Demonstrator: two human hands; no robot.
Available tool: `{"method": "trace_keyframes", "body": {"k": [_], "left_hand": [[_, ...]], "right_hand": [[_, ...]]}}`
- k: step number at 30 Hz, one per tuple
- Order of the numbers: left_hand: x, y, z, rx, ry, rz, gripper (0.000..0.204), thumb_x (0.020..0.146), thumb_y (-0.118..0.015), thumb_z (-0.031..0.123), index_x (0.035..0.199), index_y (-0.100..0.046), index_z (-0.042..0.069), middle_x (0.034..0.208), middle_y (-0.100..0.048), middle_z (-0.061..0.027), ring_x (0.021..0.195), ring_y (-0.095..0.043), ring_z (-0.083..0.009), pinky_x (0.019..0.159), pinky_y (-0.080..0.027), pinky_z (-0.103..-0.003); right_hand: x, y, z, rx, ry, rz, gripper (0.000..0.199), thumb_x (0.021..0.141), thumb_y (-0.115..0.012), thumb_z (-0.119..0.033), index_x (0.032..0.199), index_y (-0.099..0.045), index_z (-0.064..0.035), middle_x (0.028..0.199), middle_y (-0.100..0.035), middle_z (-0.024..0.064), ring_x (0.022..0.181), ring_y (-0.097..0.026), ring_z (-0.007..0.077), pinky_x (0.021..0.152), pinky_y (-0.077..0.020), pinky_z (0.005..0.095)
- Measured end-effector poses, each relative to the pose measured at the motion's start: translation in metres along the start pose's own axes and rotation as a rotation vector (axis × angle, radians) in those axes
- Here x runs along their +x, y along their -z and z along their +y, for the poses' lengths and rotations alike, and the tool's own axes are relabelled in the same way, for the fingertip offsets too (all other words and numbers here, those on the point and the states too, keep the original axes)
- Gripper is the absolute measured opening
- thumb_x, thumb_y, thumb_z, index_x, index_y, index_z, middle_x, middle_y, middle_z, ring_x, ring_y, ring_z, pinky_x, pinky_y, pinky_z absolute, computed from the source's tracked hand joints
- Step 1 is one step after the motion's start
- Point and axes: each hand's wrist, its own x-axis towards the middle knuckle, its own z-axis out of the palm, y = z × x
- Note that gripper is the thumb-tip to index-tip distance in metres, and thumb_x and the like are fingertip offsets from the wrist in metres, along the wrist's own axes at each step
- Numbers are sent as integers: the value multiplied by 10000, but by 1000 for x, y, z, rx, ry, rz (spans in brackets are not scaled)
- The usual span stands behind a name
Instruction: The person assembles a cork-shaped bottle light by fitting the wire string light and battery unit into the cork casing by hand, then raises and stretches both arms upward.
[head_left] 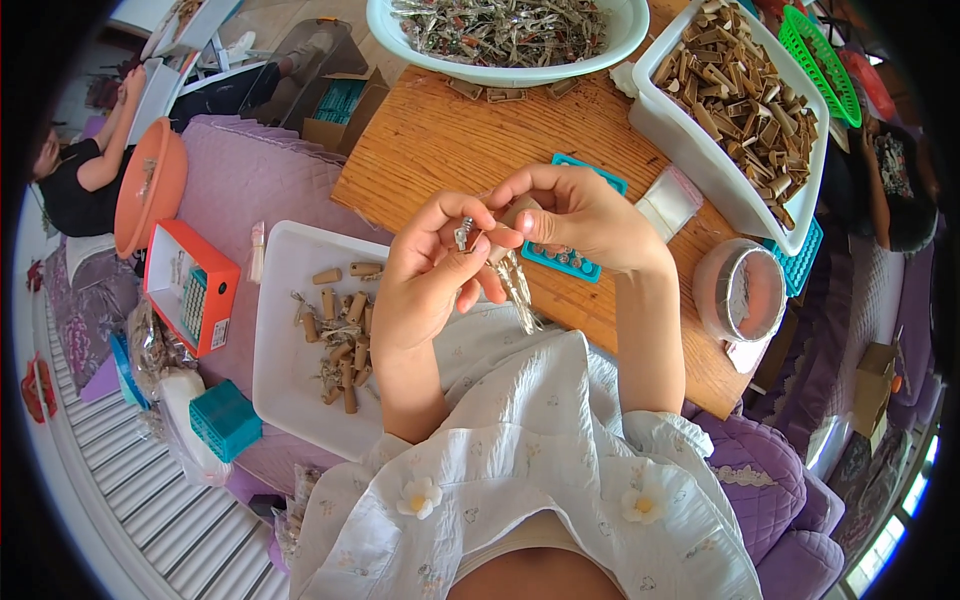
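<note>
Above my lap both hands meet with the fingers bent in close together. My left hand pinches a small silver spring-like metal part between thumb and fingers. Against it, my right hand grips a brown half-shell piece, partly covered by the fingers. From beneath the fingers hangs a bundle of shiny, wire-like strands; its upper end is hidden. Just behind the hands, a teal tray with small round pieces lies on the wooden table. To the left, a white tray contains several brown cylinders with silvery wires.
At the back stands a pale basin of metal parts, beside a white bin of brown shells. A clear round tub sits near the table's right edge. An orange box and a teal box are at left. Other people sit nearby.
</note>
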Motion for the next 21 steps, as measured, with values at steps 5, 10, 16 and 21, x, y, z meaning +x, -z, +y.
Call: {"method": "trace_keyframes", "body": {"k": [5,10,16,21], "left_hand": [[1,2,1,-7,-7,-25,107,758,-469,38,863,-459,17,842,-545,-89,445,-504,-83,329,-314,-139],[3,-1,-4,107,-47,17,116,746,-492,21,858,-511,1,854,-528,-66,471,-489,-58,346,-331,-145],[5,-9,-10,334,-191,171,110,744,-502,12,851,-523,-6,851,-534,-45,540,-476,-22,420,-355,-130],[10,-13,-22,489,-353,327,95,729,-534,24,815,-532,-16,732,-565,-34,537,-479,-30,459,-367,-144]], "right_hand": [[-1,1,19,263,-27,-108,393,732,-548,-301,983,-442,-17,691,-516,-9,482,-327,11,412,-233,146],[-6,-9,23,386,-6,-114,288,770,-505,-252,935,-413,-35,742,-522,5,509,-334,15,421,-242,145],[-8,-9,30,394,64,23,236,748,-543,-197,862,-426,-28,780,-540,39,625,-441,39,527,-353,157],[-11,-21,26,326,64,168,200,722,-577,-132,828,-471,0,797,-542,42,768,-500,85,671,-405,192]]}}
